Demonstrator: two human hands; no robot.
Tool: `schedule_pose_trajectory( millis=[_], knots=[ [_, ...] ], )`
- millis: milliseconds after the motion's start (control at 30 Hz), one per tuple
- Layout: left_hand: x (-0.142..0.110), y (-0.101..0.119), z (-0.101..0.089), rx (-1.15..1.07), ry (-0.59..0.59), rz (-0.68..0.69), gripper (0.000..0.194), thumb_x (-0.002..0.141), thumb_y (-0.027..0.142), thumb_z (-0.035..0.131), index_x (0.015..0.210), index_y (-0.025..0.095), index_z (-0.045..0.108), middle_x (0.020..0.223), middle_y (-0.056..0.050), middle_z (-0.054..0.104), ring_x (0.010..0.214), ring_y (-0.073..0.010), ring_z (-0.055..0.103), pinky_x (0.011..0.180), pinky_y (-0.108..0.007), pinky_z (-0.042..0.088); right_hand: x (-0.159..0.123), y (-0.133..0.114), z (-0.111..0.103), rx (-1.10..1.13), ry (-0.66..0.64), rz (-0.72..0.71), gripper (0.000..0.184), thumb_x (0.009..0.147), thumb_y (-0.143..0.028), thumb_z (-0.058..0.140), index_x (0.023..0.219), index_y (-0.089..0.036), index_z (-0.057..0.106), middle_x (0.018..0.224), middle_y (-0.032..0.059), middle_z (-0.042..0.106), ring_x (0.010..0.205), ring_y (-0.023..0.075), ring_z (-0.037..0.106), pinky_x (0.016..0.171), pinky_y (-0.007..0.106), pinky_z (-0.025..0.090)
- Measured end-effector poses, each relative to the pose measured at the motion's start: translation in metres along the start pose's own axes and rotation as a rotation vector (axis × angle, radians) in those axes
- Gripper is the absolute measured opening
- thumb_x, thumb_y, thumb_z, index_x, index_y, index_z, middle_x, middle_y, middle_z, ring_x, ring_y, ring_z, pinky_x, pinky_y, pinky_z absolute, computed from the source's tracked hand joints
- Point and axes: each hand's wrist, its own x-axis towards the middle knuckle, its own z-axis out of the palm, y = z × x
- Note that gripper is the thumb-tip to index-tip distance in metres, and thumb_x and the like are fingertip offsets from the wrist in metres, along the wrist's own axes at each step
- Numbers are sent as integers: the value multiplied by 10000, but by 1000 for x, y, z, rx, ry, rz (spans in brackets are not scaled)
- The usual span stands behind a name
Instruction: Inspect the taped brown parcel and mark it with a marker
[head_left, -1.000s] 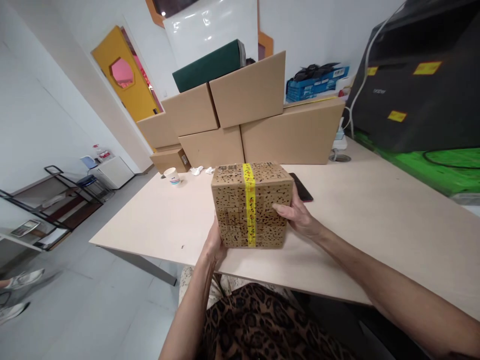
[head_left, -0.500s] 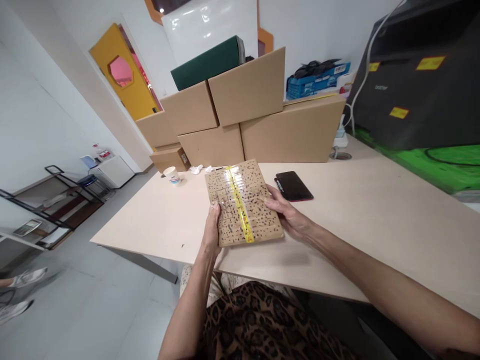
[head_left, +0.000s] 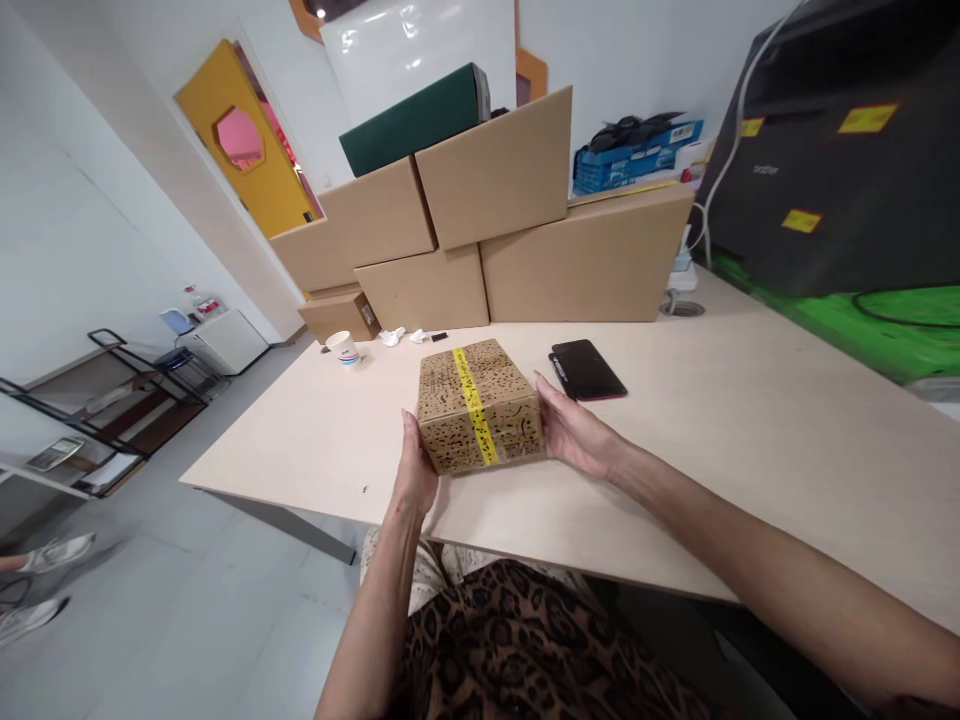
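Note:
A brown cardboard box [head_left: 480, 405] with dark speckles and a yellow tape strip is between my two hands at the table's near side. Its top and front face are toward me. My left hand [head_left: 415, 468] presses against the box's left side, thumb up along the edge. On the right side my right hand [head_left: 574, 428] grips the box, its thumb raised by the upper corner. The fingers under and behind the box are partly hidden. Just beyond my right hand lies a black phone-like tablet [head_left: 589, 369], flat on the table [head_left: 720, 420].
Large cardboard boxes [head_left: 570, 265] are stacked along the back, with a green box file [head_left: 412, 120] on top. A paper cup [head_left: 343, 347] and crumpled tissues [head_left: 392, 337] stand at the back left. A dark covered machine [head_left: 847, 190] is at the right. A person's shoes [head_left: 60, 552] show at far left.
The box has tipped from its broad face toward me to lying flatter and lower, so its front side now shows. Both hands have shifted to its sides.

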Motion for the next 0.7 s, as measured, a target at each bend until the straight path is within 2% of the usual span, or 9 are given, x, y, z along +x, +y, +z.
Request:
schedule_pose_trajectory(
  millis=[100,200,333,433,567,700],
  knots=[
    [-3,4,-4,33,16,19,663,857,715,711,1361,284,678,1396,-58,739,1475,-302,555,1160,-445,520,2,4,-3,-44,20,-23,424,981,-654,588,1220,-338,738,1129,51,790,1004,255,720,806,402,627],
    [-7,8,-7,87,-37,87,700,767,571,825,1379,266,675,1422,-58,722,1474,-330,546,1159,-427,509,6,8,-7,-60,23,-52,360,984,-599,621,1205,-345,748,1049,28,794,915,234,713,726,344,593],
    [-8,12,-11,100,-85,147,789,703,450,861,1438,262,644,1513,-64,660,1485,-345,530,1160,-394,498,8,9,-9,-47,-3,-116,343,978,-571,639,1203,-339,755,1098,23,796,946,235,715,758,343,584],
    [-3,12,-14,70,-9,121,694,784,540,817,1404,265,667,1483,-58,684,1484,-325,535,1141,-399,524,7,6,-7,-21,-37,-149,356,997,-566,607,1186,-313,771,1221,45,777,1020,235,712,830,352,595],
    [4,10,-20,35,99,31,638,940,706,606,1383,253,678,1455,-82,702,1472,-310,551,1104,-435,567,5,4,-5,9,-23,-106,379,1043,-527,555,1078,-233,792,1188,98,768,983,215,708,850,328,605],
    [4,7,-22,79,76,67,619,906,676,693,1373,269,688,1477,-75,688,1477,-322,543,1084,-420,585,5,4,-2,18,-11,-100,371,1065,-483,527,1032,-221,788,1162,100,763,939,202,701,824,308,605]
  ],
)
